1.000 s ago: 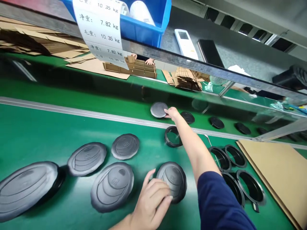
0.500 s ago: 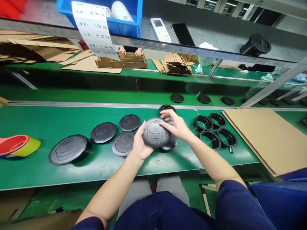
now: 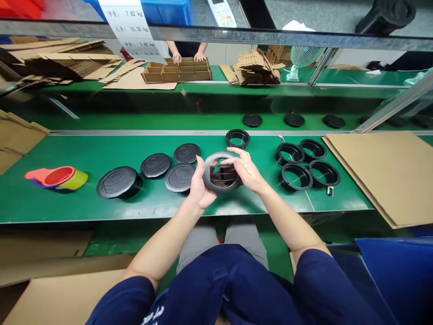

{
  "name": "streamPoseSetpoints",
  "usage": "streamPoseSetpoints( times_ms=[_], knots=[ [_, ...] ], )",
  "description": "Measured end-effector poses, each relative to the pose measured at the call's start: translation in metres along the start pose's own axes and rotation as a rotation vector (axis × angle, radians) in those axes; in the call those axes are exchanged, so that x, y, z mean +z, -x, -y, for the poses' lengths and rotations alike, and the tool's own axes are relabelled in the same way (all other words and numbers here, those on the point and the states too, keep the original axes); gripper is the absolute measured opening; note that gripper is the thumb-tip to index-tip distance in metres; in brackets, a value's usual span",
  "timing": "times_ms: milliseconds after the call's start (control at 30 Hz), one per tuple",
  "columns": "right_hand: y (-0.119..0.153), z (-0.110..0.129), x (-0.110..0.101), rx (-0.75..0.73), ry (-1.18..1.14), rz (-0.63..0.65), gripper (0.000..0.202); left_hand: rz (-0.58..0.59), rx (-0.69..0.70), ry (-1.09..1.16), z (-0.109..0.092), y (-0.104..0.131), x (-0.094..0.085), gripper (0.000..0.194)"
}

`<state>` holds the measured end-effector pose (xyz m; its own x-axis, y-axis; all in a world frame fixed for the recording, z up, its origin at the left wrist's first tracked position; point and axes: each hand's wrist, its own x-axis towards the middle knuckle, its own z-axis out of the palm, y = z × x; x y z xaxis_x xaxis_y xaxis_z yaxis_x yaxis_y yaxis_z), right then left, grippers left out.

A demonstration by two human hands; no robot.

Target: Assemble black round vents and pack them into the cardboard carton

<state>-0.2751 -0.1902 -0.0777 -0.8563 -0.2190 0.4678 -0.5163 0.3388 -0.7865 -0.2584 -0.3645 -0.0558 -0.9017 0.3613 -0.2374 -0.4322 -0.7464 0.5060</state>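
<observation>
A round black air vent [image 3: 221, 185] is held above the green bench, its slats turned so that gaps show between them. My left hand [image 3: 200, 186] is closed around its left side, thumb up along the rim. My right hand [image 3: 248, 171] grips it from the right, with fingers at the upper rim and over the slats. To the left lie several black vents with flat, closed faces, among them a large one [image 3: 119, 182] and one [image 3: 181, 176] close to my left hand. A black ring [image 3: 237, 137] stands just beyond the held vent.
Several black rings [image 3: 297, 177] are grouped at the right, beside flat cardboard sheets [image 3: 385, 176]. Nested coloured scoops [image 3: 62, 177] lie at the left. Black discs [image 3: 294, 120] line the green strip behind. Across the bench, another person's hands work at a cardboard divider [image 3: 177, 71]. A metal shelf edge [image 3: 216, 35] crosses above.
The held vent's face has gone from closed to open slats, with my right fingers on it. The view has tilted downward, so the bench sits higher in the picture.
</observation>
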Motion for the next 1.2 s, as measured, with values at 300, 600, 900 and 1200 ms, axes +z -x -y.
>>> streamPoseSetpoints(
  times_ms=[300,600,900,1200],
  knots=[
    [0.012,0.010,-0.014,0.047,-0.022,-0.026,0.063,-0.025,-0.123,-0.034,-0.006,-0.003,0.003,0.080],
    [0.018,0.008,-0.007,-0.161,0.411,0.310,0.075,-0.084,-0.129,0.000,-0.005,-0.013,-0.007,0.070],
    [-0.051,-0.023,-0.010,-0.061,0.606,0.344,0.110,-0.080,0.007,-0.229,-0.002,-0.027,-0.004,0.069],
    [-0.130,-0.104,-0.023,0.350,0.928,0.343,0.102,0.438,0.597,-1.775,0.031,-0.022,-0.061,0.054]
  ],
)
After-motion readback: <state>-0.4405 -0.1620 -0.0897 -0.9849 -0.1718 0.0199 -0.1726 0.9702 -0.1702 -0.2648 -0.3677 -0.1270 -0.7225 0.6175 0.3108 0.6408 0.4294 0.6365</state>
